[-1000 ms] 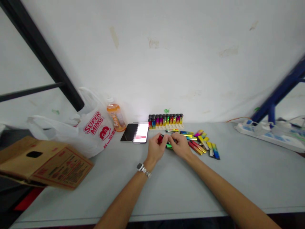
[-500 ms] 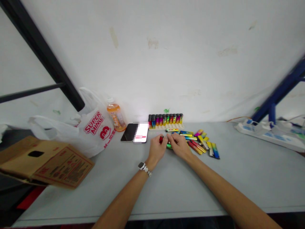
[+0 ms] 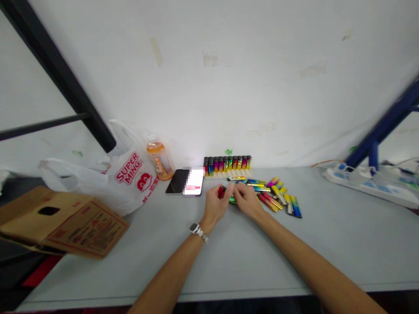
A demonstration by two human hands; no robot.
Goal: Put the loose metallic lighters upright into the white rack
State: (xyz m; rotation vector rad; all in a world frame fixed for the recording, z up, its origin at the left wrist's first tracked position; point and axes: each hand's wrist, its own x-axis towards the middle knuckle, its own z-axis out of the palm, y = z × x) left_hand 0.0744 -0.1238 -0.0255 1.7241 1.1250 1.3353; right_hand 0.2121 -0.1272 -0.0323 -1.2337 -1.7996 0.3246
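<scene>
My left hand (image 3: 214,204), with a watch (image 3: 195,228) at its wrist, is closed around a red lighter (image 3: 221,192) whose dark end shows above the fingers. Right beside it, my right hand (image 3: 246,198) is closed with thumb and fingertips pinched close to the left thumb; what they grip, if anything, is hidden. A green lighter (image 3: 232,199) lies partly covered beneath the hands. Behind them, several colourful lighters (image 3: 225,164) stand upright in rows in a pale rack (image 3: 240,173). To the right of my right hand, more loose metallic lighters (image 3: 270,201) lie in a pile.
A tablet or phone (image 3: 176,181) with a partly lit screen lies left of the rack. Further left stand an orange drink bottle (image 3: 159,159), a white plastic bag (image 3: 131,183) and a cardboard box (image 3: 85,226). A power strip (image 3: 369,187) sits at the right near the wall.
The red lighter shows a little more above my left fingers, and my two thumbs have come slightly closer together. The rack and the pile look the same.
</scene>
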